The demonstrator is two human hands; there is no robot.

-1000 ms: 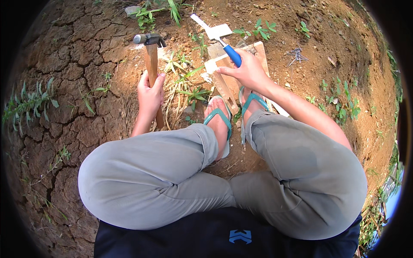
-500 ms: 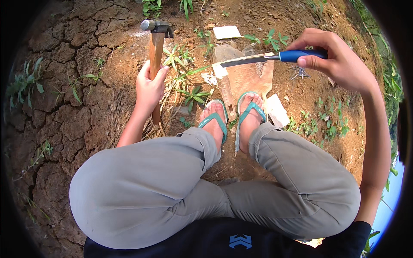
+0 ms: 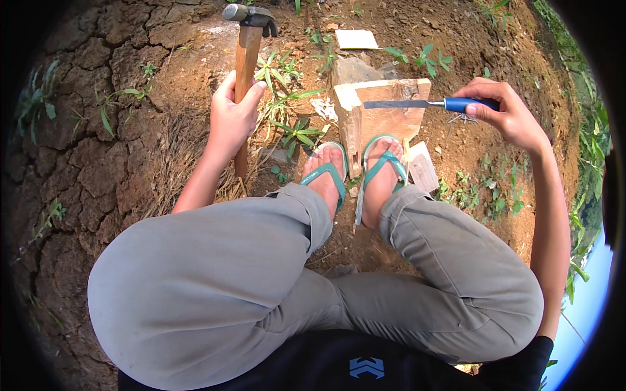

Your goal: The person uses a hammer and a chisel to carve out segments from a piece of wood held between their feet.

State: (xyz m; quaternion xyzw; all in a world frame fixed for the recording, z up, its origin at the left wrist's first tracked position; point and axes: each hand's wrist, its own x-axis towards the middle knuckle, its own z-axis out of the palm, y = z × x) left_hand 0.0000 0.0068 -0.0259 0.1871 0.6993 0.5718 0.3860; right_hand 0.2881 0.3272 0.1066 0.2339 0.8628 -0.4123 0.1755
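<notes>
My left hand (image 3: 233,112) is closed round the wooden handle of a claw hammer (image 3: 248,58), held upright with its head at the top. My right hand (image 3: 505,112) grips a chisel (image 3: 398,104) by its blue handle. The chisel lies nearly level, its flat grey blade pointing left across a wooden block (image 3: 391,122). Whether the blade touches the wood I cannot tell. Pale, rough wood shows along the block's top edge, and its lower part sits at my feet in green flip-flops (image 3: 380,166).
Behind the block are a grey stone (image 3: 355,70) and a pale flat offcut (image 3: 357,40). Another wood offcut (image 3: 422,167) lies beside my right foot. Several nails (image 3: 462,118) lie under my right hand. Small plants (image 3: 298,135) and cracked soil (image 3: 85,176) spread to the left.
My right hand has lowered and the chisel has swung nearly level, its blade tip further right, off the block's left corner. My left hand and the hammer have shifted slightly up and right.
</notes>
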